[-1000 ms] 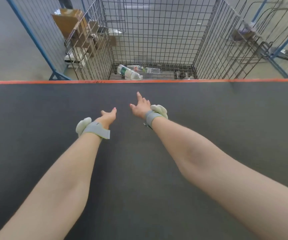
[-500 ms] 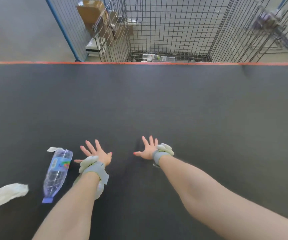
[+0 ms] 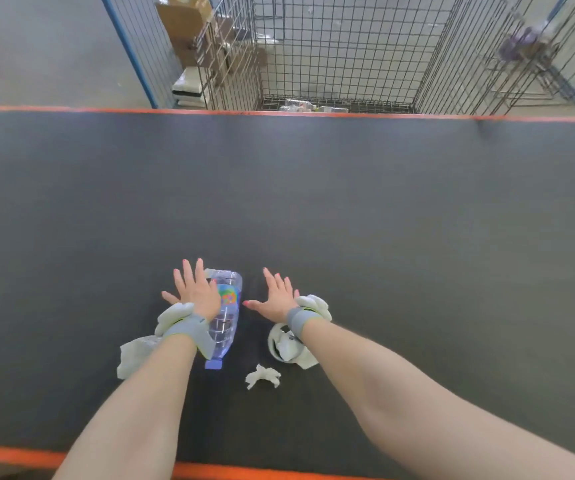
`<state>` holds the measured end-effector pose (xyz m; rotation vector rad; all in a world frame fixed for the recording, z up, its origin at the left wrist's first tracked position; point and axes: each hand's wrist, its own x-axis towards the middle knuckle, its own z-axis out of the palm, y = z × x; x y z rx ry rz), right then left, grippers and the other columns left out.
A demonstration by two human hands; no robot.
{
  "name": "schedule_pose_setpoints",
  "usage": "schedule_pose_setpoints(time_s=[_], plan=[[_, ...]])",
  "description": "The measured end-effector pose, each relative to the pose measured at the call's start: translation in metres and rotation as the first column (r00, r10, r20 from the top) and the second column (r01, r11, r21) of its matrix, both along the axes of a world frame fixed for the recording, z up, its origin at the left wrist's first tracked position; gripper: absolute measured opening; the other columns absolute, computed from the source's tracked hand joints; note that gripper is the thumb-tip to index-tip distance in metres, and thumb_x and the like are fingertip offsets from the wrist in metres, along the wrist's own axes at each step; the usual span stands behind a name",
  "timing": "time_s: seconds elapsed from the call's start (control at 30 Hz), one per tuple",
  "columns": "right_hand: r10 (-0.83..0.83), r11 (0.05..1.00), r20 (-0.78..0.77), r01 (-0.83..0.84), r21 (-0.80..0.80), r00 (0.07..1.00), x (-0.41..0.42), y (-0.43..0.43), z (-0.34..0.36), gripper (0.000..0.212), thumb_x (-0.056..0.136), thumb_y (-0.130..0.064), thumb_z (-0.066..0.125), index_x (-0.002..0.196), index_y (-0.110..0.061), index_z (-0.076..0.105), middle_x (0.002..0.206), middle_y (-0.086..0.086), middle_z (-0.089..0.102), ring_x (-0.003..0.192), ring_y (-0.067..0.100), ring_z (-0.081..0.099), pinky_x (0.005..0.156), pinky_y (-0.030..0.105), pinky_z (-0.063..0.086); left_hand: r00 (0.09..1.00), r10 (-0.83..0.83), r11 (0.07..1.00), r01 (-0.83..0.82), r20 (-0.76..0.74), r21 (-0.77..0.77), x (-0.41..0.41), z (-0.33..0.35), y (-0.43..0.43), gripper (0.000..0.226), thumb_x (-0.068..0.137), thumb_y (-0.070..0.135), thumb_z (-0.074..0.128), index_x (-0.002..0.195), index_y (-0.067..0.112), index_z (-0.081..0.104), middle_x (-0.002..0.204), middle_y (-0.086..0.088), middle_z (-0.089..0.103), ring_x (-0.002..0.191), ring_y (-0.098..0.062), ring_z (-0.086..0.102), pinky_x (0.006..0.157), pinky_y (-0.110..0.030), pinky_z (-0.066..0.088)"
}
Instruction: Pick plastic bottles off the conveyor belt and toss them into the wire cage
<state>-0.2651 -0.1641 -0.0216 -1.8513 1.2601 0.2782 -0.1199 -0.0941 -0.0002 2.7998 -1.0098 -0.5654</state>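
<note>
Spread open, fingers straight: left hand (image 3: 196, 294) overlapping the plastic bottle (image 3: 226, 323), right hand (image 3: 275, 298) just right of it. Paper scrap (image 3: 262, 375) near its cap.

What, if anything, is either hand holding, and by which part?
Nothing. The left hand and right hand are open, fingers straight, flanking the plastic bottle.

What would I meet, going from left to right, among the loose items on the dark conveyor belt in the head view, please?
Crumpled white paper wad → clear plastic bottle with a blue cap → small white paper scrap → crushed white paper piece.
</note>
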Motion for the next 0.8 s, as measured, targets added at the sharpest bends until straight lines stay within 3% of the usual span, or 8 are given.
schedule_pose_setpoints(time_s=[0.1, 0.2, 0.3, 0.43, 0.57, 0.63, 0.73, 0.8], plan=[[-0.015, 1.0, 0.046, 0.014, 0.022, 0.999, 0.014, 0.019, -0.001, 0.1, 0.086, -0.056, 0.062, 0.155, -0.03, -0.005, 0.162, 0.003, 0.008, 0.149, 0.027, 0.005, 0.12, 0.047, 0.009, 0.997, 0.041, 0.996, -0.035, -0.066, 0.083, 0.003, -0.009, 0.012, 0.056, 0.104, 0.031, 0.027, 0.154, 0.026, 0.004, 0.161, 0.001, -0.01, 0.149, -0.023, -0.008, 0.115, -0.061, 0.004], [-0.139, 0.99, 0.077, 0.14, -0.013, 0.987, 0.018, 0.032, 0.0, 0.103, 0.082, -0.046, 0.07, 0.154, -0.035, -0.004, 0.143, 0.014, 0.032, 0.132, 0.034, 0.033, 0.11, 0.041, 0.029, 0.994, 0.022, 0.989, -0.007, -0.105, 0.145, -0.006, -0.02, 0.017, 0.057, 0.104, 0.033, 0.026, 0.154, 0.027, 0.001, 0.161, 0.002, -0.012, 0.149, -0.023, -0.01, 0.114, -0.061, 0.005], [-0.222, 0.973, 0.01, 0.222, -0.066, 0.975, 0.016, 0.035, 0.0, 0.101, 0.082, -0.032, 0.069, 0.151, -0.044, -0.003, 0.135, 0.015, 0.028, 0.117, 0.036, 0.043, 0.1, 0.041, 0.039, 0.988, -0.028, 0.981, 0.057, -0.153, 0.187, -0.015, -0.03, 0.014, 0.059, 0.104, 0.034, 0.028, 0.154, 0.024, -0.001, 0.161, -0.002, -0.013, 0.148, -0.026, -0.011, 0.117, -0.057, 0.006], [-0.319, 0.946, -0.064, 0.314, -0.083, 0.945, 0.008, 0.002, 0.002, 0.098, 0.085, -0.026, 0.062, 0.151, -0.045, -0.008, 0.14, 0.017, 0.022, 0.116, 0.038, 0.044, 0.101, 0.041, 0.04, 0.976, -0.087, 0.976, 0.123, -0.198, 0.182, -0.016, -0.026, -0.017, 0.061, 0.103, 0.033, 0.029, 0.154, 0.022, -0.004, 0.16, -0.005, -0.014, 0.148, -0.029, -0.014, 0.118, -0.053, 0.006], [-0.429, 0.9, -0.026, 0.424, -0.1, 0.903, -0.005, -0.051, 0.011, 0.097, 0.084, -0.032, 0.06, 0.15, -0.045, -0.009, 0.13, 0.015, 0.029, 0.112, 0.039, 0.049, 0.1, 0.042, 0.039, 0.975, -0.09, 0.986, 0.116, -0.202, 0.12, -0.012, -0.012, -0.064, 0.061, 0.103, 0.03, 0.029, 0.154, 0.022, -0.004, 0.161, -0.004, -0.014, 0.148, -0.027, -0.014, 0.118, -0.054, 0.007], [-0.529, 0.848, 0.043, 0.53, -0.009, 0.848, -0.005, -0.084, 0.021, 0.097, 0.083, -0.033, 0.06, 0.151, -0.043, -0.008, 0.127, 0.015, 0.029, 0.107, 0.041, 0.051, 0.103, 0.045, 0.038, 0.977, -0.077, 0.989, 0.1, -0.199, 0.106, -0.008, -0.006, -0.09, 0.061, 0.103, 0.028, 0.03, 0.154, 0.022, -0.003, 0.161, -0.004, -0.013, 0.148, -0.027, -0.012, 0.118, -0.053, 0.008], [-0.641, 0.767, 0.093, 0.631, 0.114, 0.762, 0.008, -0.153, 0.046, 0.097, 0.086, -0.034, 0.059, 0.153, -0.033, -0.01, 0.144, 0.024, 0.024, 0.128, 0.044, 0.038, 0.113, 0.045, 0.028, 0.987, -0.059, 0.991, 0.076, -0.15, 0.112, 0.004, 0.001, -0.131, 0.062, 0.103, 0.028, 0.031, 0.154, 0.021, -0.003, 0.161, -0.005, -0.011, 0.148, -0.027, -0.009, 0.119, -0.052, 0.008], [-0.691, 0.723, 0.244, 0.662, 0.199, 0.681, 0.027, -0.214, 0.075, 0.092, 0.092, -0.031, 0.056, 0.154, -0.019, -0.011, 0.156, 0.021, 0.015, 0.142, 0.037, 0.024, 0.116, 0.039, 0.019, 0.991, -0.05, 0.992, 0.064, -0.122, 0.112, 0.016, 0.007, -0.157, 0.062, 0.103, 0.028, 0.031, 0.154, 0.02, -0.003, 0.161, -0.006, -0.011, 0.149, -0.027, -0.008, 0.118, -0.053, 0.008]])
